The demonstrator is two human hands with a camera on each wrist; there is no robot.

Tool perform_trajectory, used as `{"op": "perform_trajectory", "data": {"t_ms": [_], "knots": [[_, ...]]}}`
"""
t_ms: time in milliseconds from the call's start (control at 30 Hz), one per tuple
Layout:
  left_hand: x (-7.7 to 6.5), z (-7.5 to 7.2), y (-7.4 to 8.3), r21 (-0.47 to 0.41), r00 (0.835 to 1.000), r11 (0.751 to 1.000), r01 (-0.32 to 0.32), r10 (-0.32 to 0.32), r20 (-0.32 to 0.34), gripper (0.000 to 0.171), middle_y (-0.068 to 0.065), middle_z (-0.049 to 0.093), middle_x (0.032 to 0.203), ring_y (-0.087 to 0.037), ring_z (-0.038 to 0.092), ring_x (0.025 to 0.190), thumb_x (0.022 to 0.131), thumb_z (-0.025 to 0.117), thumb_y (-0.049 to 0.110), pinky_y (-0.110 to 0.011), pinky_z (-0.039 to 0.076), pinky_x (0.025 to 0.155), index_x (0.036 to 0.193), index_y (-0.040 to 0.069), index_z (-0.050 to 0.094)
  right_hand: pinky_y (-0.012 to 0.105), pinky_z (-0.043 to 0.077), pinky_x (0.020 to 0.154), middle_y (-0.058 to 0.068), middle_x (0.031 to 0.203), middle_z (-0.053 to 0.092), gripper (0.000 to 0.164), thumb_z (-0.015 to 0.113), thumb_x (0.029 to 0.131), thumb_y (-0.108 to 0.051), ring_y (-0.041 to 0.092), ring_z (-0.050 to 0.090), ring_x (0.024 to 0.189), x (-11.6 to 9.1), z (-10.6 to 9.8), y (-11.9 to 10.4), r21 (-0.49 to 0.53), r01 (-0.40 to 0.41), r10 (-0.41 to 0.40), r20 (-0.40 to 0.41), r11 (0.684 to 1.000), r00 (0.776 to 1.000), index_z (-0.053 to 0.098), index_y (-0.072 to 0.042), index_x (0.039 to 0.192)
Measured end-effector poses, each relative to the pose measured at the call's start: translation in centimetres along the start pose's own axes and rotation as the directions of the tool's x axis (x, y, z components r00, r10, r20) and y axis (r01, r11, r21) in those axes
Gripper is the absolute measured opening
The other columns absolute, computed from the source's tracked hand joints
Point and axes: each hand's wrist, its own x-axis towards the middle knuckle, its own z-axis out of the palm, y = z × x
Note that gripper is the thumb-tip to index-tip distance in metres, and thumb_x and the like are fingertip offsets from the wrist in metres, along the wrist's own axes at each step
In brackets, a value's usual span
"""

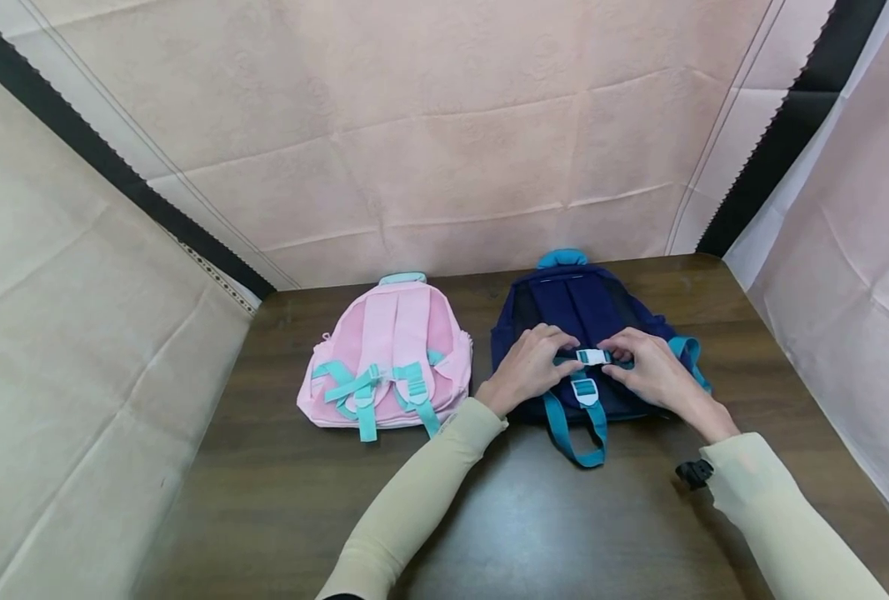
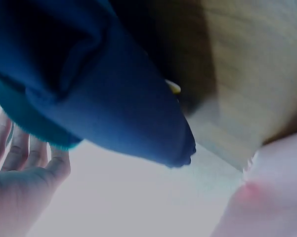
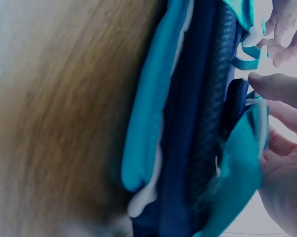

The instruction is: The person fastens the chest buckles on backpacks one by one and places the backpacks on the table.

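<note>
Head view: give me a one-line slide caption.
Left hand and right hand flank the upper white buckle on a navy backpack, pink backpack alongside.

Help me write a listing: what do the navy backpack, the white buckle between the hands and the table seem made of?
Navy backpack: matte fabric, probably synthetic; it folds softly. White buckle: likely smooth hard plastic, given its rigid-looking shape. Table: wood or wood-look laminate, satin sheen, streaked with grain.
</note>
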Motion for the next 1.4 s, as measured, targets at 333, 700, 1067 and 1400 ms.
{"op": "perform_trajectory", "data": {"t_ms": [333,700,1067,1400], "knots": [[-1.7,-2.3,-0.8,-0.002,1.000,1.000,0.002,-0.002,-0.018,0.036,-0.003,0.079,0.132,-0.018,0.070,0.122,0.105,0.075,0.036,-0.028,0.058,0.105,0.132,0.013,0.079,0.046,0.060,0.082,0.025,0.122,0.072,0.038,0.085,0.092,-0.004,0.037,0.068,0.101,0.1,-0.4,-2.9,0.003,0.003,-0.002,-0.031,1.000,1.000,0.075,0.006,0.127],[-3.6,-5.1,-1.6,0.037,0.999,0.999,0.022,-0.021,-0.027,0.035,-0.005,0.078,0.132,-0.020,0.069,0.114,0.104,0.076,0.035,-0.026,0.060,0.097,0.131,0.013,0.079,0.049,0.063,0.078,0.020,0.118,0.073,0.038,0.087,0.091,-0.004,0.034,0.070,0.097,1.0,0.6,-5.8,0.028,0.090,-0.088,-0.069,0.996,0.994,0.077,0.004,0.126],[-6.6,-7.8,-3.7,0.060,0.997,0.996,0.061,-0.057,-0.057,0.035,-0.008,0.079,0.129,-0.023,0.070,0.115,0.104,0.077,0.034,-0.033,0.061,0.098,0.130,0.011,0.080,0.051,0.063,0.079,0.019,0.118,0.074,0.036,0.086,0.092,-0.007,0.037,0.073,0.097,2.5,2.2,-8.8,0.080,0.138,-0.134,-0.056,0.987,0.989,0.077,0.003,0.125],[-9.6,-9.8,-6.6,0.043,0.985,0.992,0.122,-0.115,-0.132,0.032,-0.011,0.079,0.121,-0.027,0.072,0.115,0.100,0.082,0.026,-0.039,0.062,0.103,0.125,0.006,0.080,0.056,0.064,0.089,0.020,0.122,0.074,0.037,0.083,0.096,-0.010,0.038,0.072,0.104,5.6,3.4,-11.6,0.138,0.159,-0.166,0.041,0.978,0.985,0.075,0.002,0.130]]}}
